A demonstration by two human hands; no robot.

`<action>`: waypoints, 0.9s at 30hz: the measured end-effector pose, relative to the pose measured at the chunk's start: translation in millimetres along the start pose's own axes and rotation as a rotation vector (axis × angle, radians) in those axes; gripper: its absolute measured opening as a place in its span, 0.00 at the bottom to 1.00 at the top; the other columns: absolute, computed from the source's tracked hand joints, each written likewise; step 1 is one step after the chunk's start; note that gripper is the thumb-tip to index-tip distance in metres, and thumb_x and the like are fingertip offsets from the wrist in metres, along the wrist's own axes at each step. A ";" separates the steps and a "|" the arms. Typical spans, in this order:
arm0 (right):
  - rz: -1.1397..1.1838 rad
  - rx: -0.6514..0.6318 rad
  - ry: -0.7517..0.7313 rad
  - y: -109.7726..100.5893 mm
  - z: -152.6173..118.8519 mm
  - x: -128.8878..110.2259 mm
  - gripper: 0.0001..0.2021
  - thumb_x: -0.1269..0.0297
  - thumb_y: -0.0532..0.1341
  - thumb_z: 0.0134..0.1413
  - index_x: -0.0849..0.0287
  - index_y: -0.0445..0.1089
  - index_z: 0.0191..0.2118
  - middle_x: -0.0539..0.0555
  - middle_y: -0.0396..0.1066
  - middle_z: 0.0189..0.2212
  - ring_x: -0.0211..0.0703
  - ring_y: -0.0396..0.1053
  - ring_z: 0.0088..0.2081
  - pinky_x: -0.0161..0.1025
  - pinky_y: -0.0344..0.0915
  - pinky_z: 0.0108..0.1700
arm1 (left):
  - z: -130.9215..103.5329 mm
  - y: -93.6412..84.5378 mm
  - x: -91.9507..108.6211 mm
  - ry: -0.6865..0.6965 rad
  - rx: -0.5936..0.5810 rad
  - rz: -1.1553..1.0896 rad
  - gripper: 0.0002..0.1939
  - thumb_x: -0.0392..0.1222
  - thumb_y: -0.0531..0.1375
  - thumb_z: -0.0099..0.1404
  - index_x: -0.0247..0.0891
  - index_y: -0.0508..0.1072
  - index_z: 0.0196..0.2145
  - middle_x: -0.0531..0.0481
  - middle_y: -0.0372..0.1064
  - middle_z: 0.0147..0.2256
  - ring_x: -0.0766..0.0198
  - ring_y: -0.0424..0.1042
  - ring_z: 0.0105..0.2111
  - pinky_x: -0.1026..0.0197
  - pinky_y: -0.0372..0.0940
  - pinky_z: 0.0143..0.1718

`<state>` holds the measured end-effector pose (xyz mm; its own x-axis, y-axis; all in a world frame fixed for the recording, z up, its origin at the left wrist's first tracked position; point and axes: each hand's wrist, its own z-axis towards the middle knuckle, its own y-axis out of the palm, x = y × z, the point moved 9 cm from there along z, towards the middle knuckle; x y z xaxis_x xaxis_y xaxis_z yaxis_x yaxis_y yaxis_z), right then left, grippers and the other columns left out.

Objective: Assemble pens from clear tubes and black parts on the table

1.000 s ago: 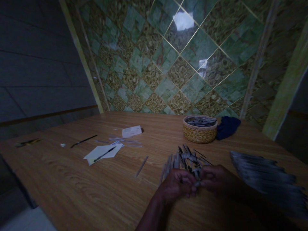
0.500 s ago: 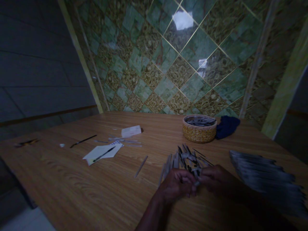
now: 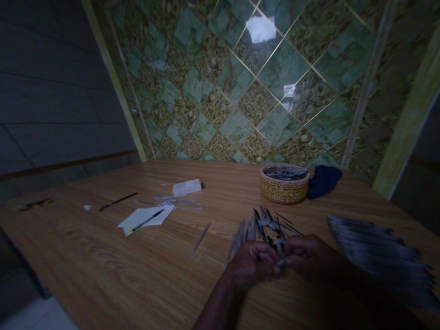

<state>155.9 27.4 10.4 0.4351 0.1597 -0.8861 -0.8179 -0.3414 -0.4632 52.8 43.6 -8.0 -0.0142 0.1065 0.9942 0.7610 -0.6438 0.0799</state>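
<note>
My left hand (image 3: 253,265) and my right hand (image 3: 305,254) meet low in the right half of the view, fingers closed. Between their fingertips is a small greyish piece (image 3: 281,262), too blurred to name. Just beyond them lies a loose pile of dark, thin sticks with pale parts (image 3: 270,224). Several flat, pale strips (image 3: 242,233) lie beside that pile, behind my left hand. One more pale strip (image 3: 201,238) rests apart on the wooden table (image 3: 144,279).
A woven basket (image 3: 284,189) holds many thin pieces, with a dark blue cloth (image 3: 323,181) beside it. Long dark items (image 3: 378,256) lie at right. Leftward are a white box (image 3: 186,187), papers (image 3: 140,217) with a pen, and a dark stick (image 3: 118,201).
My right hand's fingers have shifted slightly around the small piece. My left hand has hardly moved, and the things on the table look the same.
</note>
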 end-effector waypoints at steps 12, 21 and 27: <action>-0.199 0.074 -0.068 -4.0 5.9 6.9 0.17 0.56 0.52 0.54 0.58 0.56 0.18 0.45 0.55 0.14 0.32 0.55 0.17 0.29 0.48 0.19 | 0.0 1.5 4.8 0.047 0.044 0.167 0.15 0.47 0.70 0.41 0.35 0.74 0.23 0.56 0.65 0.21 0.71 0.59 0.22 0.65 0.54 0.26; -0.172 0.137 -0.007 -21.2 -0.3 0.5 0.16 0.57 0.51 0.54 0.58 0.58 0.19 0.46 0.58 0.15 0.31 0.57 0.16 0.29 0.50 0.18 | -1.3 -2.2 -0.3 0.018 -0.051 0.236 0.12 0.47 0.64 0.52 0.35 0.76 0.25 0.53 0.66 0.21 0.70 0.60 0.20 0.64 0.51 0.25; -0.047 0.135 0.070 -20.2 1.1 10.0 0.16 0.54 0.53 0.52 0.58 0.59 0.20 0.44 0.58 0.14 0.31 0.56 0.14 0.28 0.51 0.15 | 1.0 -4.1 -2.5 0.031 -0.013 0.234 0.08 0.43 0.64 0.52 0.35 0.75 0.24 0.53 0.65 0.20 0.69 0.58 0.20 0.64 0.51 0.23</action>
<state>176.4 36.8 10.8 0.4954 0.1058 -0.8622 -0.8371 -0.2072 -0.5063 50.4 46.7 -10.8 0.1417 -0.0705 0.9874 0.7376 -0.6577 -0.1528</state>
